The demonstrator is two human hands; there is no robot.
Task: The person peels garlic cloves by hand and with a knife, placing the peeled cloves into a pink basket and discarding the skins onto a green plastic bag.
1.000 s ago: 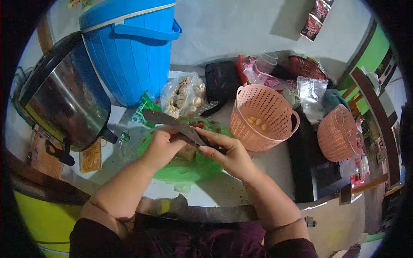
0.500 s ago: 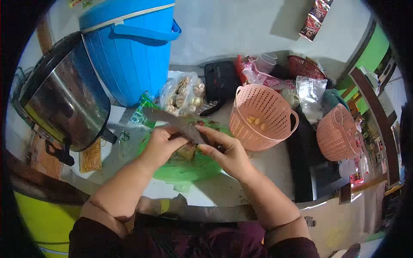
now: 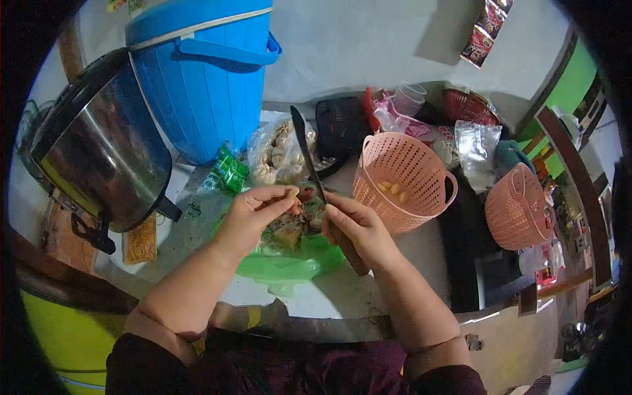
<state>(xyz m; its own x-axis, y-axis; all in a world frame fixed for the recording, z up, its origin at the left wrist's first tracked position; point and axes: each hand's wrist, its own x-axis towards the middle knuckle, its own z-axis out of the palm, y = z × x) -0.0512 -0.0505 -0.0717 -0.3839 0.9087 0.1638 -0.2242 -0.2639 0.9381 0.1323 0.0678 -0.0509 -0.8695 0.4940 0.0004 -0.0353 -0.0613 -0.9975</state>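
Note:
My right hand (image 3: 359, 227) is wrapped around the brown handle of a knife (image 3: 308, 151), whose long dark blade points up and away. Between the thumb and fingers of my left hand (image 3: 253, 214) is a small pale piece that looks like a garlic clove (image 3: 292, 193), mostly hidden by the fingertips. The blade stands just right of it, apart. Below both hands lies a green plastic bag (image 3: 289, 263) with peelings (image 3: 288, 236) and other scraps on it. Several pale yellow cloves (image 3: 395, 189) lie in the pink basket (image 3: 405, 158) beyond my right hand.
A clear bag of bulbs (image 3: 280, 151) and a green packet (image 3: 228, 172) lie behind the hands. At the left stand a blue bucket (image 3: 204, 85) and a large metal pot (image 3: 105, 145). A second pink basket (image 3: 517, 209) is at the right.
The knife has swung from lying across between my hands to pointing upward in my right hand. My hands have moved apart, and the left one lifts the small pale piece.

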